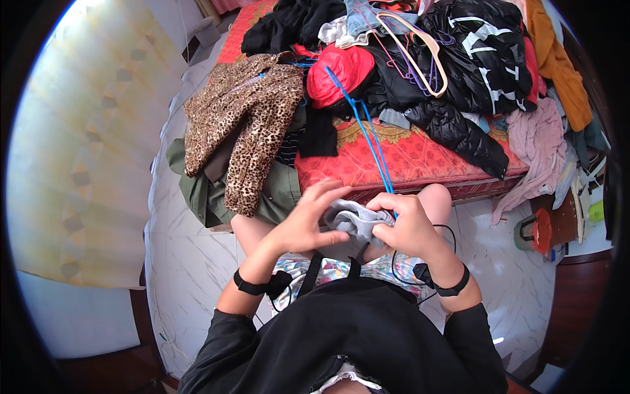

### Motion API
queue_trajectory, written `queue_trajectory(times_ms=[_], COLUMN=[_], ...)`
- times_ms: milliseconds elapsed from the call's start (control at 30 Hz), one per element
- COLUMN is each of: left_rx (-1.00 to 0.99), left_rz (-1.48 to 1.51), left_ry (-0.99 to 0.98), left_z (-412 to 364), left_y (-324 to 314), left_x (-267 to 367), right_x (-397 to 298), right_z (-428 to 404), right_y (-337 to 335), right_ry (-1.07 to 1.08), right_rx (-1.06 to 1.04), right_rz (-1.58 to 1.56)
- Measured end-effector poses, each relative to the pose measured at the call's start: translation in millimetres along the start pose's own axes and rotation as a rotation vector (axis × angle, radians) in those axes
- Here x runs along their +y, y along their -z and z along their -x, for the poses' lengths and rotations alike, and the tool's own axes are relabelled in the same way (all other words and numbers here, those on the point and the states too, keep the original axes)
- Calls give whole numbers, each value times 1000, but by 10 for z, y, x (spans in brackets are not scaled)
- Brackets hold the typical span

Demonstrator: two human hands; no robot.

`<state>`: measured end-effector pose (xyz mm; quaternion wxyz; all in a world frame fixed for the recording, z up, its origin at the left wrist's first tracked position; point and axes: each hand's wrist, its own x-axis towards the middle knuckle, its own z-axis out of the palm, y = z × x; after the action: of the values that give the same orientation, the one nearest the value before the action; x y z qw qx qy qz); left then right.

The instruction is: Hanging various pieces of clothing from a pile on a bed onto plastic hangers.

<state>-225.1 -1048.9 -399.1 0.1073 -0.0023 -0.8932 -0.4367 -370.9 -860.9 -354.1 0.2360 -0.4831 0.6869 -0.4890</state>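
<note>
A bunched grey garment [357, 218] with a ribbed edge is pinched in my right hand [411, 224], above my lap. From that same hand a blue wire hanger [375, 147] slants up and away over the bed's edge; its hook end lies across a red cap-like item [339, 76]. My left hand [307, 219] is spread at the garment's left side, thumb below and fingers above. Whether the left fingertips touch the cloth is hard to tell.
Heaped clothes cover the patterned red bed [339, 170], among them a leopard-print jacket [246, 118] and a black puffer jacket [477, 59]. A cream hanger [418, 51] lies on the heap. At right, a small bin [525, 235] stands on the tiled floor [197, 276].
</note>
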Motion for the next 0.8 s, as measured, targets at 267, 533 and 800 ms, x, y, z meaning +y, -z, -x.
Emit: queue_trajectory(times_ms=[267,533,800], left_rx=[-213,-272,334], left_rz=[427,679,1352], left_ry=[99,227,554], left_z=[-169,-72,-149], left_y=[-141,-64,193], left_x=[154,296,79], right_x=[9,-43,210], right_z=[3,17,112], right_y=[147,369,295], right_ry=[51,9,12], right_rx=[-36,15,34], right_rz=[-50,69,57])
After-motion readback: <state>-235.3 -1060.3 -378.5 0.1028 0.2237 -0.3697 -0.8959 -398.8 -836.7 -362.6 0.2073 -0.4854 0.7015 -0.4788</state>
